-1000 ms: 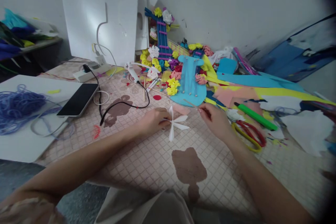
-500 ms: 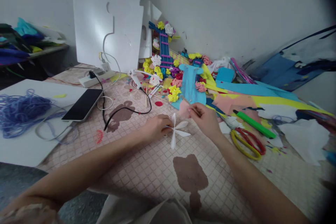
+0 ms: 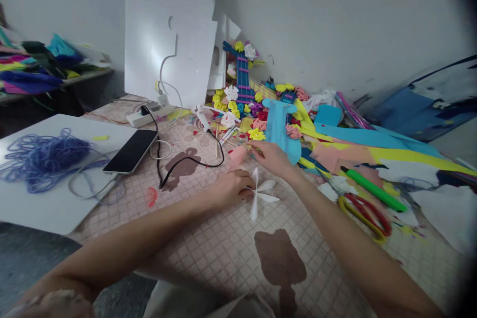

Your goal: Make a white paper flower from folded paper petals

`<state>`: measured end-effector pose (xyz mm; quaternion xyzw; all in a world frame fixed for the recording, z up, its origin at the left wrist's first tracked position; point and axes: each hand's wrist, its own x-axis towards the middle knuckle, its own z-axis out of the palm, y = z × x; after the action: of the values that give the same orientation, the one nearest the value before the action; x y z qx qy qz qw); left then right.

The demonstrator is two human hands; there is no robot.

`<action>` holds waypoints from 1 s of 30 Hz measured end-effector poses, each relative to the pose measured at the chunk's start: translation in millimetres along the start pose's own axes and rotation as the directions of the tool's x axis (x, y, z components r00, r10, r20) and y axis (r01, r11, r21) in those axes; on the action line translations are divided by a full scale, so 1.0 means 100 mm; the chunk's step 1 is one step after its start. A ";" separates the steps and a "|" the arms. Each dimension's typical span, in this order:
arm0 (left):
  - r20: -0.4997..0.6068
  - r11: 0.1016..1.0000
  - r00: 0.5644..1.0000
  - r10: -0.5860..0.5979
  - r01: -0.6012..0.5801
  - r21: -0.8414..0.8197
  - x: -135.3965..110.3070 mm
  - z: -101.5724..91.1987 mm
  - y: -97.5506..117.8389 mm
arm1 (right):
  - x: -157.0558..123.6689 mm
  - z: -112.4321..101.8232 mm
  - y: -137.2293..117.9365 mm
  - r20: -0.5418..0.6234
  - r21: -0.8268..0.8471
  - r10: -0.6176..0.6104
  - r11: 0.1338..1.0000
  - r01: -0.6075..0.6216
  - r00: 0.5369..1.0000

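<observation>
My left hand [image 3: 234, 188] is closed at the middle of a white flower-like piece [image 3: 256, 198] with several narrow, pointed petals. The petals fan out to the right of my fingers, just above the tabletop, and the fingertips are partly hidden behind them. Above and to the right, my right hand [image 3: 275, 159] reaches leftward, its fingers pinched at the edge of a small piece of pink paper [image 3: 237, 157]. This paper looks blurred. A light-blue guitar-shaped cutout [image 3: 280, 126] lies just behind my right hand.
A hot glue gun [image 3: 203, 118] with a black cord stands behind my hands. On the left are a phone [image 3: 131, 151] and purple yarn [image 3: 52, 156] on a white board. Scissors [image 3: 367, 216], a green marker-like tool [image 3: 372, 189] and coloured paper strips lie right.
My right hand has moved left with the pink paper, past the upper side of the white flower. My left hand keeps its hold. The whole view has shifted slightly.
</observation>
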<state>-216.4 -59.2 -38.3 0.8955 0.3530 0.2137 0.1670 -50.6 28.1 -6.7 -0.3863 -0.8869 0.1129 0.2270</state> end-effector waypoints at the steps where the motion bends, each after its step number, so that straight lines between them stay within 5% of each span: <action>1: -0.002 1.000 1.000 -0.001 0.001 0.010 0.00 0.00 0.00 | -0.01 -0.01 0.01 -0.009 0.005 0.035 0.999 -0.035 0.999; 6: 0.004 1.000 1.000 -0.016 0.016 0.025 0.00 -0.02 0.02 | 0.03 0.00 -0.03 0.012 0.053 0.078 0.996 -0.078 0.997; 16: -0.014 1.000 1.000 -0.013 0.013 -0.008 0.00 0.00 0.02 | 0.10 0.15 -0.16 0.239 0.015 -0.153 0.988 0.154 0.959; 27: -0.011 0.999 1.000 -0.027 0.027 0.022 -0.01 -0.02 0.04 | -0.30 -0.23 -0.16 0.037 -0.081 0.102 0.992 -0.099 0.994; 30: -0.008 0.999 0.999 -0.037 0.037 0.037 -0.01 -0.02 0.04 | -0.56 -0.30 -0.16 -0.053 -0.049 0.070 0.996 -0.072 0.996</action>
<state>-216.0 -62.2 -35.1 0.8910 0.3740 0.2071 0.1531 -12.6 -22.8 8.1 -0.4260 -0.8690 0.0886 0.2356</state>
